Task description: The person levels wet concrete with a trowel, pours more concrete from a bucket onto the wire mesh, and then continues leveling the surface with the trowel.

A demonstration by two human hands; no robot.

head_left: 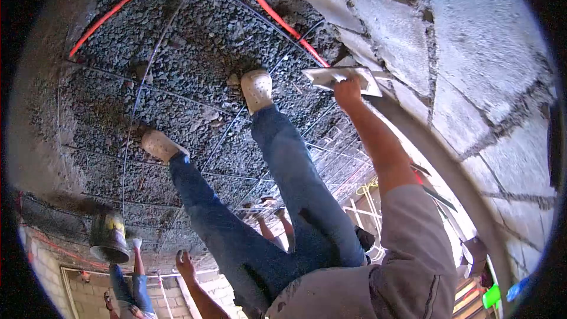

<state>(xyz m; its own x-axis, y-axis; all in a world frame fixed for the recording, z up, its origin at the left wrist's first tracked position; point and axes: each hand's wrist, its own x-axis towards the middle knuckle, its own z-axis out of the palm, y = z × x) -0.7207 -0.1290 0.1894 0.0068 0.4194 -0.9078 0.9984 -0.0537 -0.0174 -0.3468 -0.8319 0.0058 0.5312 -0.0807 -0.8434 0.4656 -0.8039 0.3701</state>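
Note:
My right hand (348,90) is closed around a flat rectangular trowel (322,77), its pale plate turned partly toward me. The trowel is by the near end of a smooth grey cement edge (407,112) that borders the stone paving; whether it touches the cement I cannot make out. Low in the view, my left hand (185,266) hangs away from my body, its fingers bent but apart, with nothing visible in them. My feet, in beige clogs (256,90), stand on dark gravel (195,71) among thin crossing bars.
Red-orange tubing (269,9) crosses the gravel. Large irregular stone slabs (472,35) lie on the right. A bucket (110,236) is at lower left, near another person in jeans (121,286). More legs (277,227) show behind mine. A green object (491,296) is at lower right.

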